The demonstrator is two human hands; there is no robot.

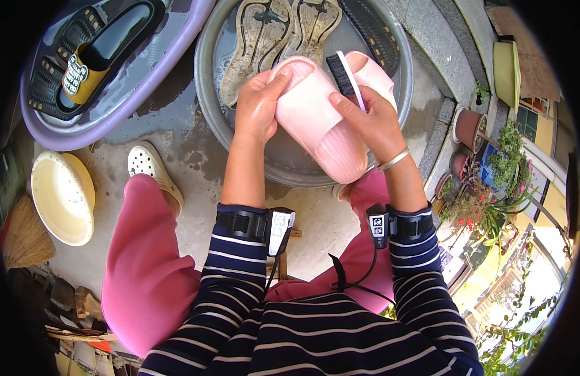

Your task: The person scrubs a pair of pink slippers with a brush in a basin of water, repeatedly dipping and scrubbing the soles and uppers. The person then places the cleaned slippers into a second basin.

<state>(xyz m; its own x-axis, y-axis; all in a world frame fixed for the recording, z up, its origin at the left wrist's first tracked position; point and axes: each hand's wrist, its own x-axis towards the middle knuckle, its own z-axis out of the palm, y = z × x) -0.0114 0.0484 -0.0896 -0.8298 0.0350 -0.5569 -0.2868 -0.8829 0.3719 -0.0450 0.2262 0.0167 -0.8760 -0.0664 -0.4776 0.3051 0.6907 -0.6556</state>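
My left hand (259, 105) grips the toe end of a pink slide sandal (309, 110), thumb on its top. My right hand (377, 122) holds a scrubbing brush (347, 80) with black bristles and a pale back, its thumb at the sandal's edge. A second pink slide (372, 75) shows behind the brush; whether my right fingers touch it is hidden. Both hands are above a round metal basin (203, 98) of water, where a pair of worn, dirty beige soles (257, 47) and a black sandal (372, 35) lie.
A purple tub (116, 124) at upper left holds black sandals, one with a mustard strap (83, 77). Cream basins (62, 197) and a straw broom (27, 235) stand at the left. Stone steps (431, 47) and potted plants (471, 127) line the right.
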